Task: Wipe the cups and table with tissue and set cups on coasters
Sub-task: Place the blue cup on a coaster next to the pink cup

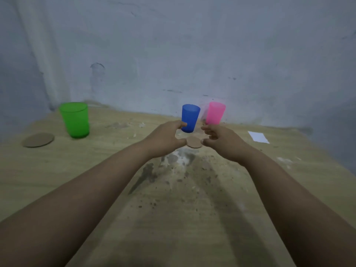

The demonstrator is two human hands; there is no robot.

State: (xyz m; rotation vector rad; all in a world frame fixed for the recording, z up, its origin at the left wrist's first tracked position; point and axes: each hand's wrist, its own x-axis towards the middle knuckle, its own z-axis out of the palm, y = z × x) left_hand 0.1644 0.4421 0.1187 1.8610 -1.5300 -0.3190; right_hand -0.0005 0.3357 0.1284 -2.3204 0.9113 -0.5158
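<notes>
The small coaster [194, 142] lies flat on the table [57, 170], out in the middle, just on the near side of the blue cup [190, 118]. My left hand [165, 137] is at its left edge and my right hand [221, 139] at its right edge, thumbs low beside it and fingers curled above; whether either hand actually pinches the coaster I cannot tell, as the fingertips blur into it. The fingers of my left hand reach up close to the lower part of the blue cup, which stands upright. Just right of it and a little farther away stands the pink cup [215, 113], also upright, near the wall [173, 45]. Well off to the left stands the green cup [75, 120], with a larger coaster [38, 139] lying flat just left of it. A white tissue [258, 137] lies flat on the table to the right of my right hand. Dark stains [173, 170] mark the tabletop between my forearms.
</notes>
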